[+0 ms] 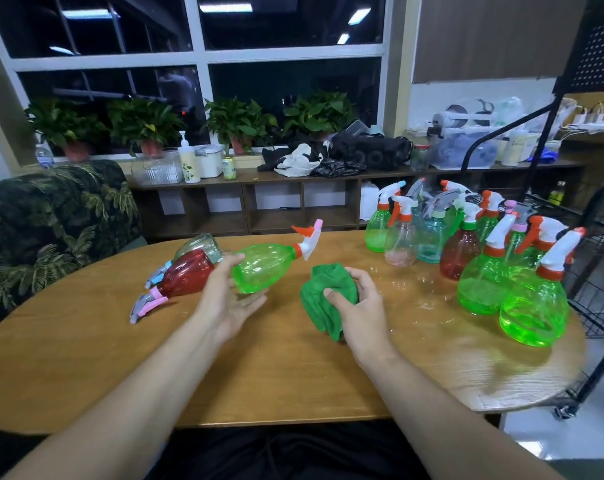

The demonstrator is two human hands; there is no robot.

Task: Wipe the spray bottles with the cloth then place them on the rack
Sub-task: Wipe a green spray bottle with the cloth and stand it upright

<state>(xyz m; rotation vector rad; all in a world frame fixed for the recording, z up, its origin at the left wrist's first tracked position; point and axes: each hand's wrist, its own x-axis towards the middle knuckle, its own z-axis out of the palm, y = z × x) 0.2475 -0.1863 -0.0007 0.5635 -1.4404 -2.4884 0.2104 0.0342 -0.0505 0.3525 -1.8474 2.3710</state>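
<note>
Grips green spray bottle (262, 268) by the base in left hand (224, 299), long axis slanting, nozzle up-right; clutches bunched cloth (323, 299) in right hand (357, 306).

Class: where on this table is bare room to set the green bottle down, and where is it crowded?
Free: the table's near strip, and the gap between cloth and upright bottles. Crowded: right end, upright bottles; left of the held green bottle, lying bottles.

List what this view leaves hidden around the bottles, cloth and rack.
Head view:
- Rack: cut off by the right edge.
- Clear bottle: neck hidden behind the red bottle.
- Rear upright bottles: overlapped by front ones; count unclear.
- Green bottle: base covered by the left hand.
- Cloth: partly covered by the right hand.
</note>
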